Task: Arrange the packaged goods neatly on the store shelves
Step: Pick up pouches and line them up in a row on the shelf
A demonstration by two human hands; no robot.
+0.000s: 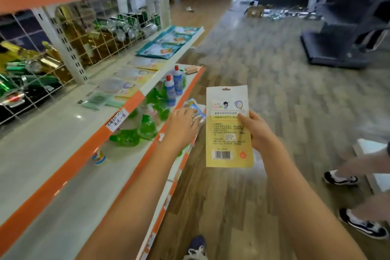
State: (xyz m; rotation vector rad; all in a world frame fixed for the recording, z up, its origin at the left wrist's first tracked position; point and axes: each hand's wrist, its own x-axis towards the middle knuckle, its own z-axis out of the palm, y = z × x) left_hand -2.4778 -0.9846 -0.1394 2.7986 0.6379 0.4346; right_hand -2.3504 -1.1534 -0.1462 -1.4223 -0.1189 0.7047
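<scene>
A yellow packet (229,126) is pinched upright over the aisle by the right hand (256,127), seemingly for shelving, while a clear-wrapped pack (195,110) on the lower shelf (126,175) is pressed by the flat-fingered left hand (182,125)

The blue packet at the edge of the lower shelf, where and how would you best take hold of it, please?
Grip the blue packet by its outer end, which overhangs the lower shelf edge, coming from the aisle side. It lies flat, so pinch it thumb under, fingers on top. The left hand already rests on it; the right hand holds the yellow packet.
</scene>
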